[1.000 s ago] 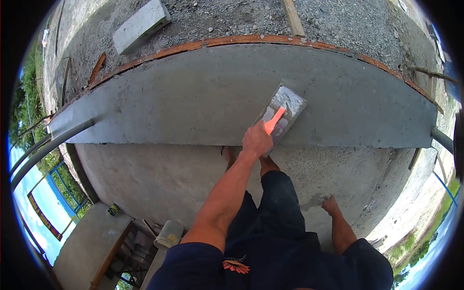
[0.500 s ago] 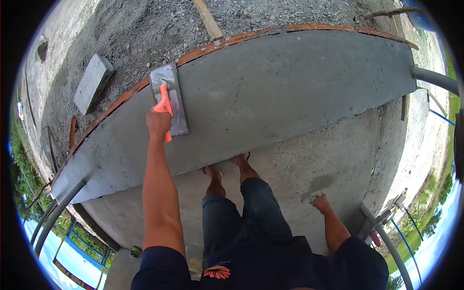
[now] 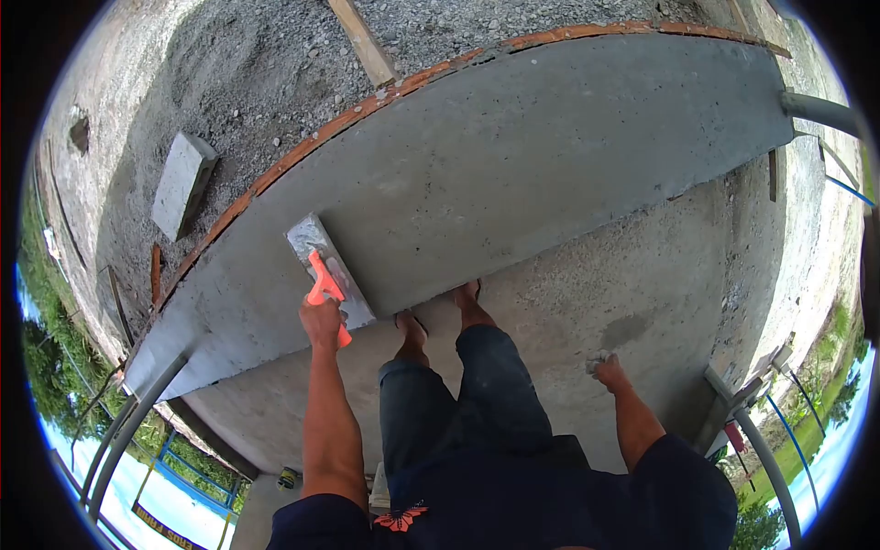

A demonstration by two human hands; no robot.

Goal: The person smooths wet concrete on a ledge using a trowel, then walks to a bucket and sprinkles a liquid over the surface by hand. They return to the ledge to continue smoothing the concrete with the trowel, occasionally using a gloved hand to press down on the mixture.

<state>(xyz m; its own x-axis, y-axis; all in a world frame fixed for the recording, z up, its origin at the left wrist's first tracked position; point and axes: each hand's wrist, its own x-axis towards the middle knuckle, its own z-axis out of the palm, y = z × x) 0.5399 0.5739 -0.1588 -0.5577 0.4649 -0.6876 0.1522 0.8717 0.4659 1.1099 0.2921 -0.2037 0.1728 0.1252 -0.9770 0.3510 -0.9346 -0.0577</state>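
My left hand is wrapped round the orange handle of a rectangular finishing trowel. The trowel's metal blade lies on the smooth wet concrete, near the edge closest to my feet. Off to the right, my right hand is closed, held low over the rougher floor. A small greyish lump shows at its fingertips; what it is cannot be made out. A dark damp patch marks the floor just beyond that hand.
A curved wooden form board borders the concrete's far side, with a wooden stake against it. Beyond lie gravel and a concrete block. Grey pipes rise at the left and right.
My left hand has drawn the trowel back toward my feet, from the form board to the concrete's near edge. My right hand stays closed, shifted only slightly. The view has tilted a little.
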